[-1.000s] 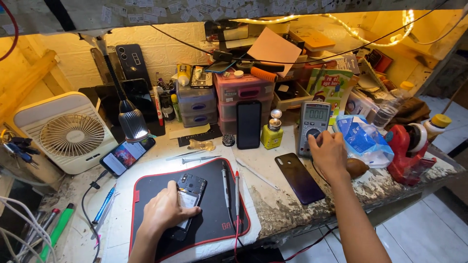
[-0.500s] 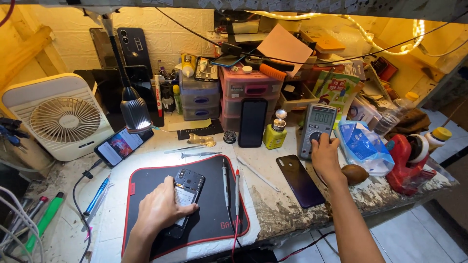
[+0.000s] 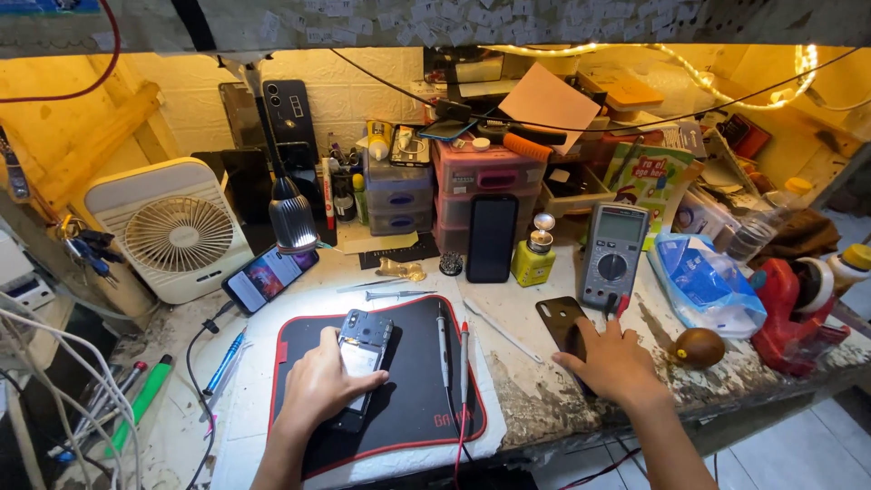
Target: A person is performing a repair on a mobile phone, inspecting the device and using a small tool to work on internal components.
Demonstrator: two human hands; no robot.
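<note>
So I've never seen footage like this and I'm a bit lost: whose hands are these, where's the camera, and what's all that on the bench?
There is no machine here: a person works with bare hands, and the single camera sits on their head, looking down at a cluttered workbench.

The left hand rests on an opened phone with its back removed, lying on a black mat with a red edge. The right hand lies on a dark phone back cover, just below a grey multimeter.

Two test probes lie on the mat. Around them are a white desk fan, a lit phone under a lamp, a yellow bottle and stacked parts drawers.
</note>
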